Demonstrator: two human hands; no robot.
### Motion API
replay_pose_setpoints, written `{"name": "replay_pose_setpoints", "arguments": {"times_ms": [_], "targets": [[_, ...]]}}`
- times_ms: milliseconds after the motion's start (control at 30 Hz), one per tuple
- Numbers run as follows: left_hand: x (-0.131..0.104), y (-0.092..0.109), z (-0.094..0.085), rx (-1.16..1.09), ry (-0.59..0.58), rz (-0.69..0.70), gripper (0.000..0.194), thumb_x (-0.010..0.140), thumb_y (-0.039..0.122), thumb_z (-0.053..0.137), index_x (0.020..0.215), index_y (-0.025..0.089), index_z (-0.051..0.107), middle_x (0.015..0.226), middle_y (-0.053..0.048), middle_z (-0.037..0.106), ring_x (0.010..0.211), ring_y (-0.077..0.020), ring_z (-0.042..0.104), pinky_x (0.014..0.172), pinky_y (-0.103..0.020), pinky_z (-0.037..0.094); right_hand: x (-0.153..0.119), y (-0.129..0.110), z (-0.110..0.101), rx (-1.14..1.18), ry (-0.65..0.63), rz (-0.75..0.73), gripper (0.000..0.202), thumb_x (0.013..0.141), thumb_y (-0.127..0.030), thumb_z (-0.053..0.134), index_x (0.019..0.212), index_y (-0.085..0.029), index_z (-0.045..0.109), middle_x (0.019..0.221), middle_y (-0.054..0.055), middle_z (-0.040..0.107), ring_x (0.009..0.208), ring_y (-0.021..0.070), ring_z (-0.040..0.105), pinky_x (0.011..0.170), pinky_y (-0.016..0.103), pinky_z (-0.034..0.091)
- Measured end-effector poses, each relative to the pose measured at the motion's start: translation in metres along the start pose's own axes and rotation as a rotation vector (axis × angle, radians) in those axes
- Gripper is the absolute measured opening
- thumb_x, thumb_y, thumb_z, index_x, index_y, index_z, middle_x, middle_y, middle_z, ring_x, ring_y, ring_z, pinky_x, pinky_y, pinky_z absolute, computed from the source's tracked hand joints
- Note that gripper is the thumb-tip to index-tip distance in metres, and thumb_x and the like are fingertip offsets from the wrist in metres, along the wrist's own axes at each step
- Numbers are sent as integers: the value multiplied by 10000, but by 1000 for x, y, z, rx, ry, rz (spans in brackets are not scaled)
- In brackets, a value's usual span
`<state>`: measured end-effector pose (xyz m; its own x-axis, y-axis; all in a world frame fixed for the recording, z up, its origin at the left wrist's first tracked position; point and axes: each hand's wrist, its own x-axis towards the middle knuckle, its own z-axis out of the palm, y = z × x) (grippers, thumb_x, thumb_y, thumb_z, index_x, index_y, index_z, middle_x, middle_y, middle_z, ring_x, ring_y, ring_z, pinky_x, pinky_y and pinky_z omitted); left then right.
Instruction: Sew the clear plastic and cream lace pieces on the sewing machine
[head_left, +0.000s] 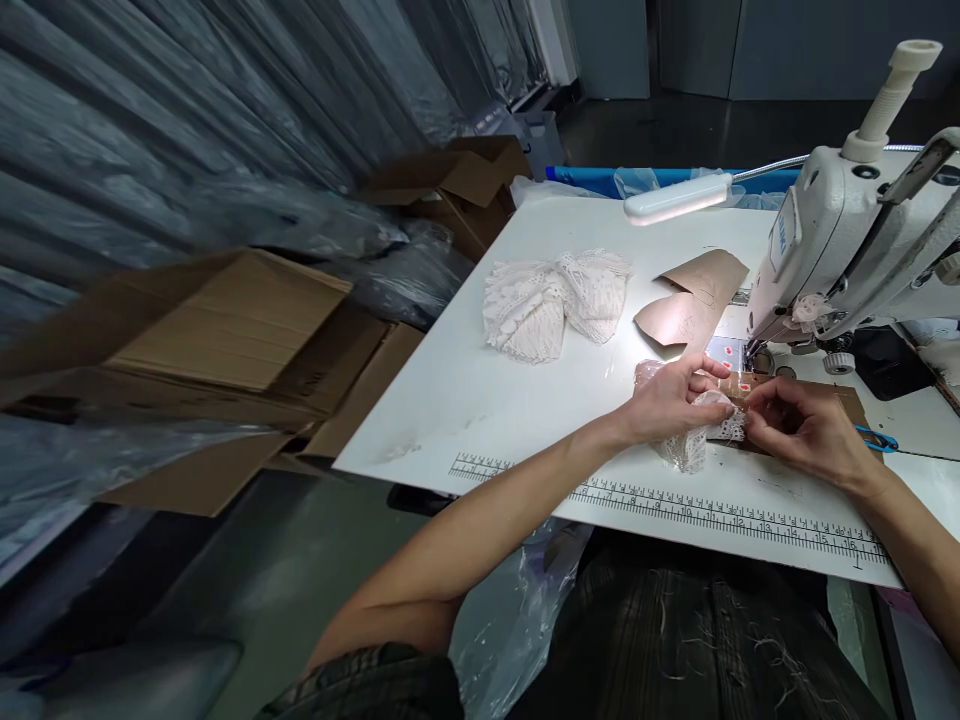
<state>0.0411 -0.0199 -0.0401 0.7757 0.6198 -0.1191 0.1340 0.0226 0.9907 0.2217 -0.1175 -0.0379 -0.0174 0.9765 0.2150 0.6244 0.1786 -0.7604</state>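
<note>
Close in front of the sewing machine [806, 240], both my hands are on a piece of white lace [694, 448]. My left hand [671, 400] pinches it between thumb and fingers, and part of the lace hangs down over the table. At the lace's right end, the fingers of my right hand [802, 425] are pinched together on its edge. A bundle of gathered white lace [559, 300] lies to the left on the table. Brown paper pattern pieces [701, 295] rest behind my left hand, beside the needle area.
A lit lamp [679, 198] reaches over the white table [450, 400], which has a printed ruler [675, 512] along its front edge. Blue thread snips [877, 440] lie by my right wrist. Open cardboard boxes [232, 320] and plastic sheeting stand to the left.
</note>
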Motion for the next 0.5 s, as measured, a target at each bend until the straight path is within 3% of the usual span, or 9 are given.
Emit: {"name": "replay_pose_setpoints", "arguments": {"times_ms": [267, 500], "targets": [[1, -2, -1, 1, -9, -4, 429, 751, 239, 723, 1111, 86, 548, 669, 54, 539, 599, -75, 522, 606, -248, 424, 1, -3, 9, -137, 58, -101, 124, 834, -263, 555, 719, -218, 568, 580, -18, 572, 482, 100, 475, 477, 261, 391], [2, -5, 1, 15, -59, 21, 434, 729, 248, 689, 1102, 99, 524, 683, 46, 563, 611, -77, 515, 588, -240, 405, 5, -7, 17, -100, 110, -30, 140, 789, -241, 552, 678, -230, 466, 562, -30, 531, 482, 99, 459, 479, 255, 367]]}}
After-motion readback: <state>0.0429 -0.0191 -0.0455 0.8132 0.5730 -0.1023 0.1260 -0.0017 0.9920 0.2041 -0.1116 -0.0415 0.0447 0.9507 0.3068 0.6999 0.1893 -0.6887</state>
